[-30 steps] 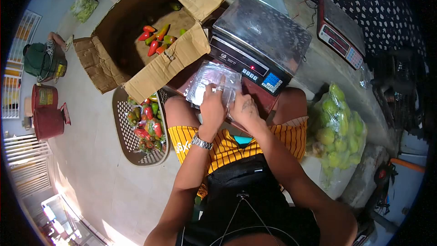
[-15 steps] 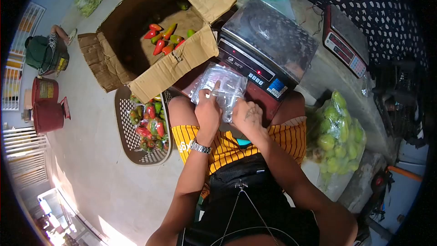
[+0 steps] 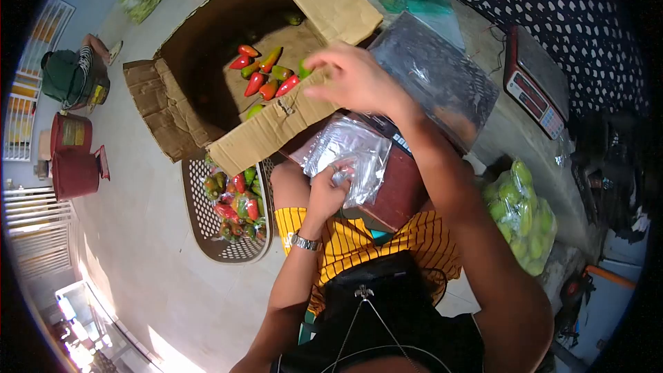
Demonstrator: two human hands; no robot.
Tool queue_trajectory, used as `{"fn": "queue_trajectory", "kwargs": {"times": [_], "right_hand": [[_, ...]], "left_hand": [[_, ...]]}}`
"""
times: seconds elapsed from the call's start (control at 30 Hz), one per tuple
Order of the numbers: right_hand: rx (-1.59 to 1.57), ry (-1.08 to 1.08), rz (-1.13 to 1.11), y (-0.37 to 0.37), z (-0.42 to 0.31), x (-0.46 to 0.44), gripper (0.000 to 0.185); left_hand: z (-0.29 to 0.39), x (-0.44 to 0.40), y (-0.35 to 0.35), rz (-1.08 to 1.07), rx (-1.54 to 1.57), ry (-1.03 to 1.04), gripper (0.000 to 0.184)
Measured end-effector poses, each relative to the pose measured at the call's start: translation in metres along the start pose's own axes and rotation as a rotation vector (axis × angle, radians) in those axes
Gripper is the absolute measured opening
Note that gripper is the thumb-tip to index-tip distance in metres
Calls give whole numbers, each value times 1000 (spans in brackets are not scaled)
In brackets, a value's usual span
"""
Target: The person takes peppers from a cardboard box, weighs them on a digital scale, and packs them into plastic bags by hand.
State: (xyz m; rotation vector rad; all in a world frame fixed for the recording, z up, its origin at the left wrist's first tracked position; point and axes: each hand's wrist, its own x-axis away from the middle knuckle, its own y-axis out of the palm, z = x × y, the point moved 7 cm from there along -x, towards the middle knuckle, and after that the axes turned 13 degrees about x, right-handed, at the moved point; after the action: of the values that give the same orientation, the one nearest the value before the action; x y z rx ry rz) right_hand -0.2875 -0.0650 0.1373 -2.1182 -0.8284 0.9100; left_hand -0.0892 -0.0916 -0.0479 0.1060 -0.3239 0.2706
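Clear plastic bags (image 3: 356, 152) lie in a crinkled stack over my lap, at the front of a dark digital scale (image 3: 431, 72). My left hand (image 3: 330, 190), with a metal watch on its wrist, is closed on the lower edge of the plastic. Above the near flap of a cardboard box (image 3: 276, 124) hovers my right hand (image 3: 359, 83), fingers apart and nothing visible in them. Red, orange and green peppers (image 3: 269, 72) lie on the box floor, just left of those fingers. Part of the scale's panel is hidden by my right arm.
A plastic basket (image 3: 190, 214) with bagged peppers stands left of my leg. To the right are a bag of green produce (image 3: 525, 221) and a second scale (image 3: 532, 93). A person (image 3: 72, 76) crouches at far left, near red containers (image 3: 72, 155).
My right hand has left the plastic bags and moved up and forward to the box's edge. My left hand stays at the plastic. The view has shifted slightly.
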Motion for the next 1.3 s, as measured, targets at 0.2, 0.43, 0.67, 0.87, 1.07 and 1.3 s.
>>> {"fn": "queue_trajectory", "kwargs": {"times": [0.2, 0.43, 0.67, 0.87, 1.07, 1.3], "right_hand": [[305, -99, -593, 192, 47, -129, 101], [519, 113, -842, 242, 41, -126, 129], [506, -37, -771, 254, 50, -114, 113], [532, -122, -866, 251, 50, -114, 105], [416, -24, -815, 254, 56, -117, 105], [136, -83, -380, 154, 12, -126, 84]], "left_hand": [[-40, -5, -22, -62, 171, -1, 37], [-54, -2, -33, -130, 403, -77, 34], [-64, -10, -29, -165, 480, -83, 34], [-65, -7, -24, -171, 436, -78, 28], [-76, -10, -26, -162, 312, -86, 31], [-79, -10, -24, -149, 277, -64, 27]]}}
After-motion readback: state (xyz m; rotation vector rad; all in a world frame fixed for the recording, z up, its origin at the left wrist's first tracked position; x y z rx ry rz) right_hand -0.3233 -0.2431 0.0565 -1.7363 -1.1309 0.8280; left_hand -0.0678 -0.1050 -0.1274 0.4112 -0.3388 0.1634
